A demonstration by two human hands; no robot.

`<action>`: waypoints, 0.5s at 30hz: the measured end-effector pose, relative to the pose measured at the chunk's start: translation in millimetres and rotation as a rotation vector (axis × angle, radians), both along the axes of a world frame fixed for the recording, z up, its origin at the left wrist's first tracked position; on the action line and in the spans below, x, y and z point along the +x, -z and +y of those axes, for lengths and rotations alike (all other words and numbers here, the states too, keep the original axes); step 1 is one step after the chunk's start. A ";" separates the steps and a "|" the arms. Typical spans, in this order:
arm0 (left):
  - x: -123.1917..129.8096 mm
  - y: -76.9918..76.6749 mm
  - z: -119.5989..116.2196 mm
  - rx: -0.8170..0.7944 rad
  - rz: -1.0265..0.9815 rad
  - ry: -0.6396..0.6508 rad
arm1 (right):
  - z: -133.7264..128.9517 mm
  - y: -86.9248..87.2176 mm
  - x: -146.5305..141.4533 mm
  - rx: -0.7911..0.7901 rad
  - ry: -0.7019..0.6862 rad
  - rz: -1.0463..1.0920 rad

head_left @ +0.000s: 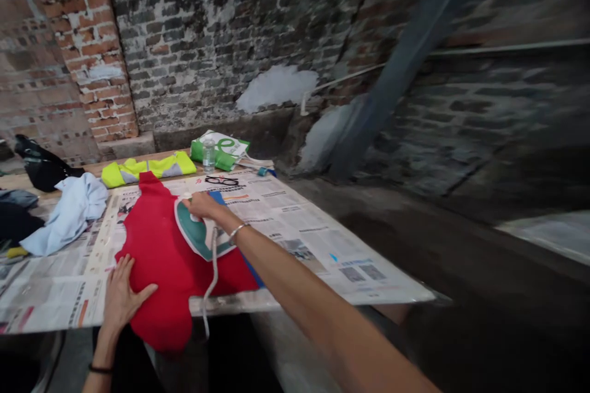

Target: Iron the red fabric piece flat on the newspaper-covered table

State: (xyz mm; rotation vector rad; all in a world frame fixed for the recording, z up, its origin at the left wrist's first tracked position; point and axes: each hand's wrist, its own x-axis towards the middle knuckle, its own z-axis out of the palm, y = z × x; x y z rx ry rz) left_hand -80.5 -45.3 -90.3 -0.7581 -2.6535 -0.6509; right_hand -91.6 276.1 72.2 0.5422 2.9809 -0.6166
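Observation:
A red piece of cloth (pixel 159 239) lies on the newspaper-covered table (pixel 391 279), and its lower end hangs over the front edge. Resting on the cloth is a green and white iron (pixel 192 232) with a pale cord that runs down past the table edge. My right hand (pixel 203 206) is wrapped round the iron's handle. My left hand (pixel 122 295) lies with spread fingers on the cloth's left edge, to the left of the iron. A blue piece (pixel 251 270) shows at the right side of the cloth.
Along the back stand a hi-vis yellow garment (pixel 150 169), a clear bottle (pixel 209 156) and a green-white bag (pixel 225 148). Glasses (pixel 221 180) lie in front. At left are a light blue garment (pixel 71 212) and a black bag (pixel 41 166). A brick wall rises behind.

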 end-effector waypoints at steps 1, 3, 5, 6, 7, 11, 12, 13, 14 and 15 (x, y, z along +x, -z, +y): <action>1.8 -0.1 0.0 -0.006 -0.014 0.001 | -3.6 -0.6 7.3 0.003 -0.026 -0.011; 5.4 0.0 0.5 -0.010 -0.031 -0.008 | -9.9 -0.9 24.5 0.007 -0.093 -0.037; 8.7 0.7 1.4 -0.007 -0.027 -0.020 | -14.4 -0.5 44.1 0.009 -0.171 -0.068; 10.1 1.0 2.0 -0.005 -0.021 -0.024 | -16.2 -0.2 54.0 0.007 -0.209 -0.084; 11.2 1.3 2.6 -0.005 -0.018 -0.026 | -17.9 0.0 63.3 0.000 -0.245 -0.100; 13.5 0.9 4.1 -0.014 -0.035 -0.030 | -27.9 -0.8 87.1 -0.038 -0.359 -0.130; 13.7 0.4 4.4 -0.017 -0.042 -0.029 | -32.0 -1.2 88.2 -0.036 -0.375 -0.129; 13.8 -0.1 4.6 -0.020 -0.047 -0.028 | -37.0 -1.6 87.2 -0.026 -0.384 -0.128; 14.0 -0.6 4.8 -0.022 -0.050 -0.027 | -42.7 -1.8 84.2 -0.009 -0.383 -0.125; 14.3 -1.1 5.1 -0.024 -0.050 -0.026 | -49.0 -1.8 79.5 0.012 -0.376 -0.118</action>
